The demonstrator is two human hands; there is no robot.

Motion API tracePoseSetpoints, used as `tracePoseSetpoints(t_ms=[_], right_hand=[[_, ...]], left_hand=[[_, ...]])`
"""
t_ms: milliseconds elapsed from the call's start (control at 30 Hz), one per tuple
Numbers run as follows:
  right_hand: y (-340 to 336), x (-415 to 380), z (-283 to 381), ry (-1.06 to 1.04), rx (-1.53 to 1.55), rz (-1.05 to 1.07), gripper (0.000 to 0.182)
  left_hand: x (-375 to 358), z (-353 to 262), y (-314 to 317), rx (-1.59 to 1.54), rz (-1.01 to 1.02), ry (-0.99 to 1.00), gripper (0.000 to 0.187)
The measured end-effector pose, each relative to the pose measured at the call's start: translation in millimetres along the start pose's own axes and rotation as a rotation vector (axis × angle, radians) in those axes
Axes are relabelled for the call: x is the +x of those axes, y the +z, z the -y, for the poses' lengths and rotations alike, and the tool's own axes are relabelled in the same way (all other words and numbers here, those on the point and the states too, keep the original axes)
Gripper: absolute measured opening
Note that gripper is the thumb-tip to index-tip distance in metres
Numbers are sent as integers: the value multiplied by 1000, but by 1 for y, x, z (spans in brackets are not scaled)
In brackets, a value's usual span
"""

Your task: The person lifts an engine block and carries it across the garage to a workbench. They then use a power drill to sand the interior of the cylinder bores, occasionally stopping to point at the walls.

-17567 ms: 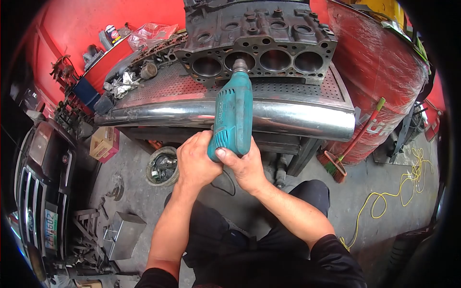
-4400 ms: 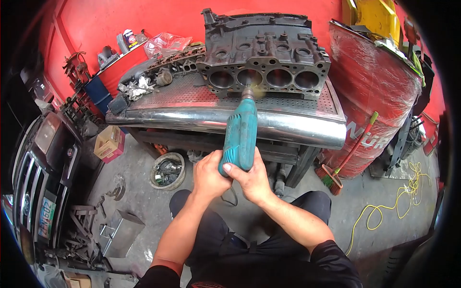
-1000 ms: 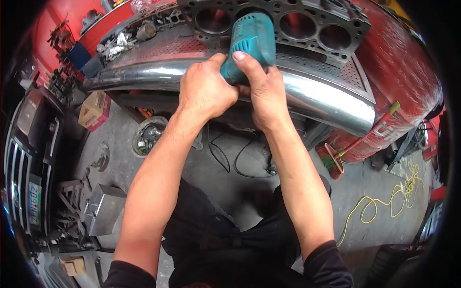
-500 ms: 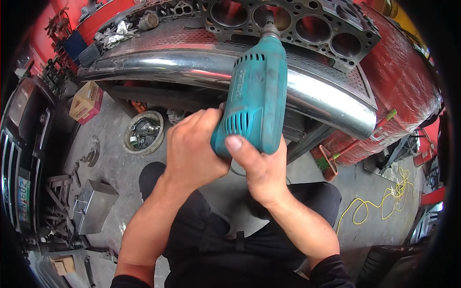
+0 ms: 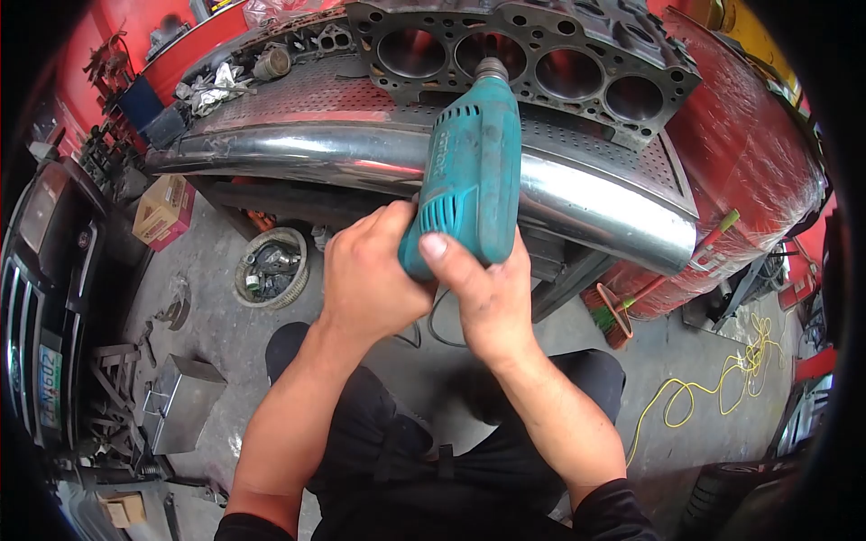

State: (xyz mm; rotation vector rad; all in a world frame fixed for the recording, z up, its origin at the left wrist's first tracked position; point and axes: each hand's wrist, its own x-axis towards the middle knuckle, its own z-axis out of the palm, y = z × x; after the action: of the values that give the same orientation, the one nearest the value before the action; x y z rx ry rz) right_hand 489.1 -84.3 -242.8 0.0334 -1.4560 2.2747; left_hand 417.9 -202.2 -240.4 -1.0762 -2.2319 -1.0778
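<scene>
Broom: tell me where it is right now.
The broom leans at the right of the head view, its bristles on the floor against the red drum, just past the right end of the steel workbench.

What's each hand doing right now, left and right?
Left hand: closed around the rear grip of the teal drill.
Right hand: closed on the same drill, thumb pressed on its back end.

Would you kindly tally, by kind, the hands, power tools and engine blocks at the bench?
Bare hands gripping the tool: 2, left hand, right hand
Teal electric drill: 1
Dark metal four-cylinder engine block: 1
Total: 4
</scene>
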Motion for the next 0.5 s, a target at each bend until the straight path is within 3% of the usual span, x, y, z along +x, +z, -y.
tracePoseSetpoints(t_ms=[233,500], right_hand=[[-8,40,-1,-68,-42,-44,49],[-10,66,2,-82,-19,-64,49]], left_hand=[[35,7,15,42,16,-78,25],[63,11,18,104,88,-151,32]])
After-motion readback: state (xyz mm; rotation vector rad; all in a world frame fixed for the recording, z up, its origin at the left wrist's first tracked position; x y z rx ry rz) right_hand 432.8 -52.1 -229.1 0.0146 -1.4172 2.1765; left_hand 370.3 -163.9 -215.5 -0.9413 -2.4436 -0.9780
